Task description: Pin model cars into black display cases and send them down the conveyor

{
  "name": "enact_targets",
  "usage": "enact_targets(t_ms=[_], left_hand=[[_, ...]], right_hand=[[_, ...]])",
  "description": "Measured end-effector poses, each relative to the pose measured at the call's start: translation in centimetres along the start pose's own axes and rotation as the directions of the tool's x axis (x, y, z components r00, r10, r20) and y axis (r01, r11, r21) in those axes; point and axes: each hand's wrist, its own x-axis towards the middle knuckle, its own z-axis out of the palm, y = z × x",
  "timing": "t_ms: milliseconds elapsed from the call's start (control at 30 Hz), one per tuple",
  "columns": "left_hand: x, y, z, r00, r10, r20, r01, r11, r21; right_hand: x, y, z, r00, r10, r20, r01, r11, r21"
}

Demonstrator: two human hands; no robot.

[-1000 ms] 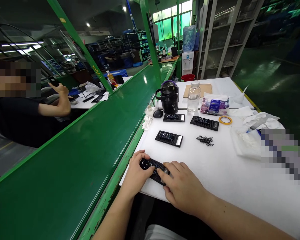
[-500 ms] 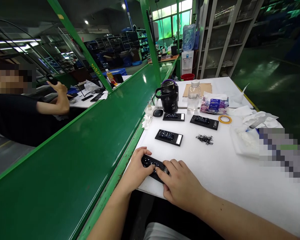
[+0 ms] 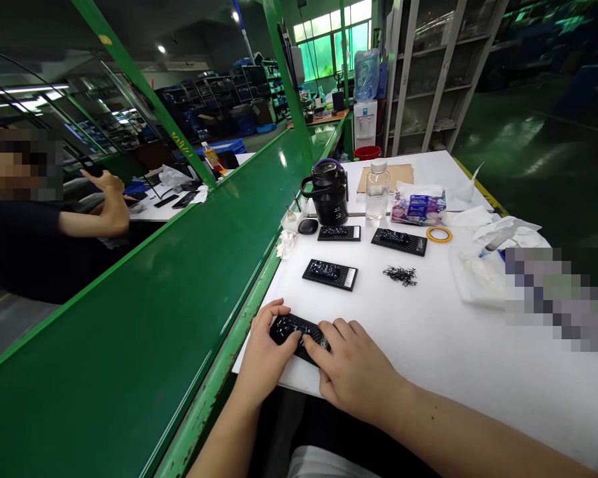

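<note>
Both my hands are on a black carbon-patterned plate (image 3: pixel 299 334) with glossy black moulded lumps, near the front edge of the white table (image 3: pixel 428 372). My left hand (image 3: pixel 266 342) grips its left end, and the fingers of my right hand (image 3: pixel 351 372) press on its right part. Much of the plate is hidden under my fingers. Three similar plates (image 3: pixel 329 274) lie ahead of my hands, and a small heap of black bits (image 3: pixel 400 276) sits to the right of them.
A black flask (image 3: pixel 326 196), glass bottle (image 3: pixel 377 192), printed packet (image 3: pixel 418 208) and yellow tape roll (image 3: pixel 439 234) stand beyond the plates. Crumpled tissue (image 3: pixel 286 244) lies by the table's left edge, along a green conveyor belt (image 3: pixel 129 279). Beyond the belt sits a co-worker (image 3: pixel 24 245).
The whole scene has drifted slightly left and up in the view. Both hands remain on the plate, with only small shifts of the fingers.
</note>
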Motion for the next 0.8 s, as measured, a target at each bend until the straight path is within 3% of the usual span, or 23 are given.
enact_targets(t_ms=[367,700,800], left_hand=[[0.4,0.1,-0.2,0.999,-0.04,0.031,0.04,0.999,-0.014],[1.5,0.7,-1.0,0.992,-0.027,0.124,0.016,0.996,0.09],[1.5,0.8,-1.1,0.991,-0.05,0.12,0.05,0.999,0.006]], right_hand=[[0.0,0.0,-0.1,1.0,0.007,-0.009,-0.007,1.0,0.028],[0.0,0.1,0.0,1.0,0.006,-0.013,-0.006,1.0,0.013],[0.0,0.0,-0.1,1.0,0.005,-0.012,-0.005,1.0,0.017]])
